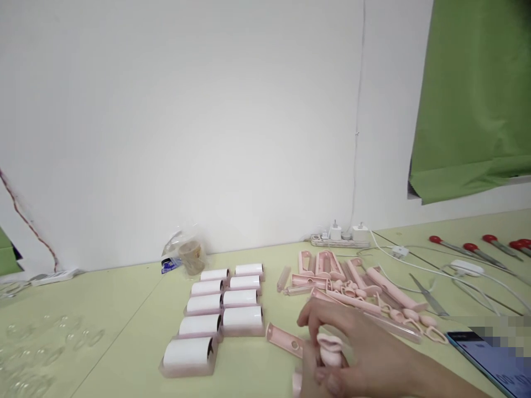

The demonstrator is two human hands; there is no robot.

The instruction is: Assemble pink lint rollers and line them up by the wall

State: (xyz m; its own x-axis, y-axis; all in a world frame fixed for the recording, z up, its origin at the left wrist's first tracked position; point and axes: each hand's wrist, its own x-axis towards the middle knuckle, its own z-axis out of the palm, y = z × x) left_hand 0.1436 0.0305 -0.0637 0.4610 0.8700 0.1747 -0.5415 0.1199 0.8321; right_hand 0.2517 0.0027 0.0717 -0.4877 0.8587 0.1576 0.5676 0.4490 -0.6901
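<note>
My right hand (357, 348) reaches in from the lower right with its fingers curled around a small pale-pink rounded piece (331, 354) that has a flared, folded top. What seem to be fingers of my left hand (309, 371) meet it at the bottom edge; most of that hand is out of frame. Beside them shows the edge of another pink part (296, 384), largely hidden. A pink half-tube with a round hole (286, 340) lies just left of the hands. Behind them is a pile of pink half-tubes (390, 287) and small pink loops and knobs (410, 315).
Two columns of white-wrapped rolls in pink trays (188, 352) stand left of centre. Clear rings (33, 354) lie far left. At the back are a tape roll (191, 257) and a power strip (340, 240). Cables, scissors (429, 296), red-handled tools (473, 249) and a phone (493, 359) lie right.
</note>
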